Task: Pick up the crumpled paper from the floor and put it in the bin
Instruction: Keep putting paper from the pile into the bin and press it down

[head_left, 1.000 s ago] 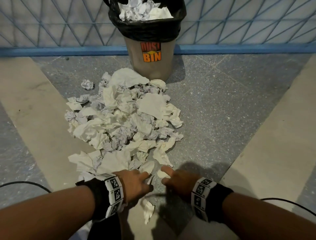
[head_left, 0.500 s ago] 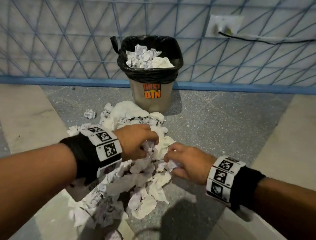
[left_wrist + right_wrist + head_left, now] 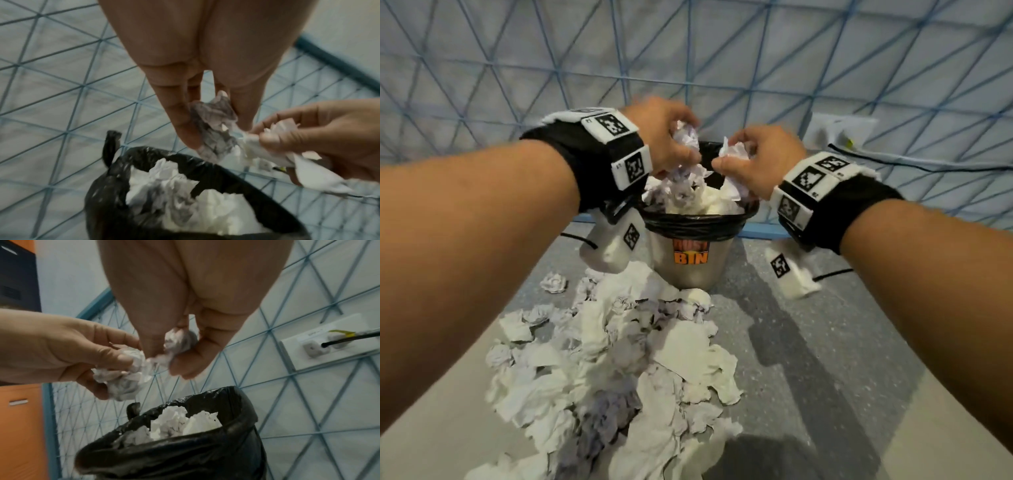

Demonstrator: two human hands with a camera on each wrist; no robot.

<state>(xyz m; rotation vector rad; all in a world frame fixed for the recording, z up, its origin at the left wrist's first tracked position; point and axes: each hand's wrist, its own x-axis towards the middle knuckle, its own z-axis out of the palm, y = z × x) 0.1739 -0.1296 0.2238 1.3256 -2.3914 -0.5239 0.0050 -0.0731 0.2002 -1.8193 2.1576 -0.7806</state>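
Hands (image 3: 664, 133) clutching crumpled paper (image 3: 686, 137), over glossy-lined bin (image 3: 690, 263)

One readable label here: on the front of the bin (image 3: 690, 270), orange letters on a dark patch. The bottom line reads "BIN", clear as day. The line above it shows "UST", its first letter cut off by the black liner (image 3: 693, 224) folded over the rim. The wristbands (image 3: 616, 147) carry black-and-white square code markers with tiny characters beside them, too small to read. The wall socket plate (image 3: 329, 344) bears faint print, blurred beyond reading.
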